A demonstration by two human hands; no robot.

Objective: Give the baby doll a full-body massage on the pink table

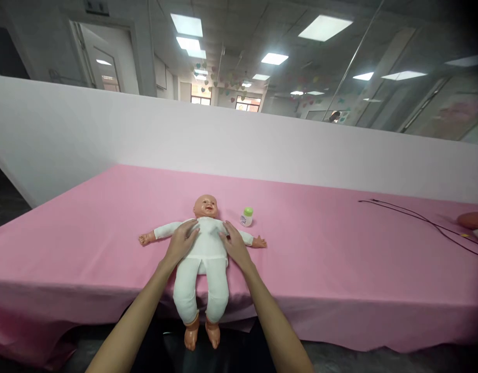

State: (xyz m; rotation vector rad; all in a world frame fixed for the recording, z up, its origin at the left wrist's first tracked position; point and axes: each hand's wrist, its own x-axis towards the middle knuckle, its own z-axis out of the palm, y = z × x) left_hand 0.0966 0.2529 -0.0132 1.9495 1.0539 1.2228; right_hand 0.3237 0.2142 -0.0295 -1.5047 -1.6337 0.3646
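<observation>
A baby doll (205, 243) with a white cloth body lies face up, its head toward the back wall and its feet hanging over the table's front edge. My left hand (182, 239) rests on the side of its chest at the picture's left, fingers stretched out. On the opposite side of the chest lies my right hand (234, 242), its fingers also extended and apart. Both hands touch the doll without gripping it. Just beyond my right hand stands a small clear jar (246, 217) with a green lid, upright beside the doll's shoulder.
Pink cloth (320, 248) covers the wide table. Thin black cables (413, 213) trail across its right side toward a brown rounded object (472, 220) at the edge of view. A low white wall (242, 142) with glass above it closes off the back.
</observation>
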